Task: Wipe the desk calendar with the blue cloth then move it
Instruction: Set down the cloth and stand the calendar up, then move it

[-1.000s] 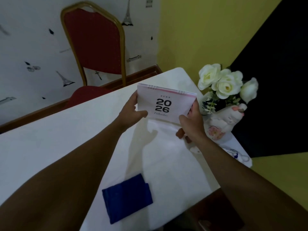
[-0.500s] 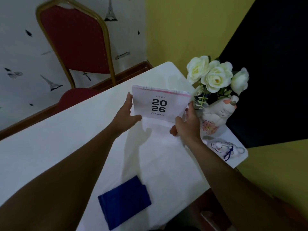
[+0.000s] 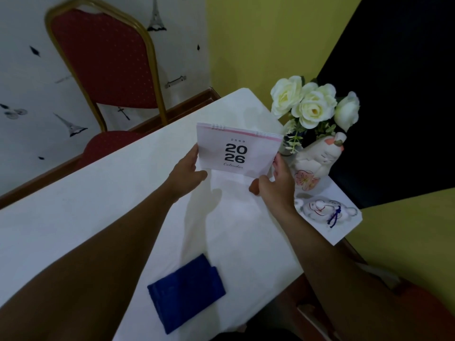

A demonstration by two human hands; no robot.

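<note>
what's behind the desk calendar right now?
Behind the desk calendar, held by the left hand and right hand, bare white table runs to its far corner. The strip directly behind the cover is hidden.

A white desk (image 3: 73, 217) runs across the frame from lower left toward the upper middle. At upper left, a red chair (image 3: 103, 62) with a gold frame stands behind the desk, its seat just past the far edge, against a white wall (image 3: 24, 70) printed with small dark Eiffel towers. The wall at upper middle is yellow (image 3: 258, 40), and a black panel (image 3: 398, 94) fills the upper right. At right of centre, white roses (image 3: 312, 107) rise beside a pale cat figurine (image 3: 317, 161) with a pink flower painted on it. Just below, near the desk's right corner, lies a small white figurine (image 3: 325, 210) with a blue cord.
</note>
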